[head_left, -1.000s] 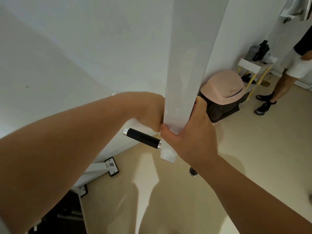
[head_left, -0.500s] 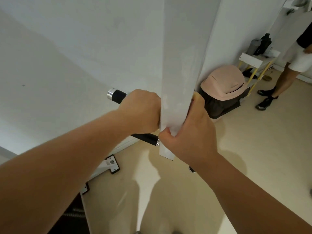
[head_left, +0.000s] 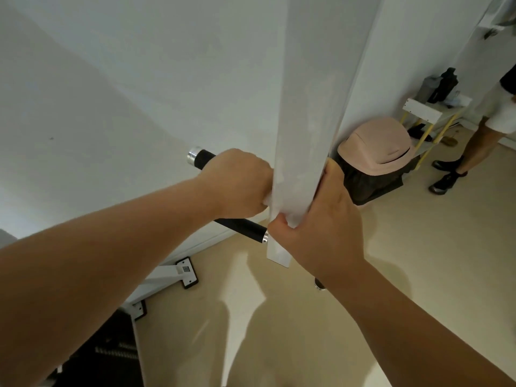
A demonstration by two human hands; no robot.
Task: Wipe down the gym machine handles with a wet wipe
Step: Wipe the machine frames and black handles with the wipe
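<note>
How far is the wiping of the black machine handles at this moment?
Done: nothing shows as finished. In hand: the left hand grips the black silver-capped handle, a white wipe peeking out; the right hand holds the white upright post. Left: the second handle's tip below the right wrist, untouched.

white walls (head_left: 111, 79) — beige floor (head_left: 418, 261)

black handle (head_left: 242, 226) with silver caps, white post (head_left: 307, 135), pink bin lid (head_left: 375, 146), beige floor (head_left: 418, 261).
</note>
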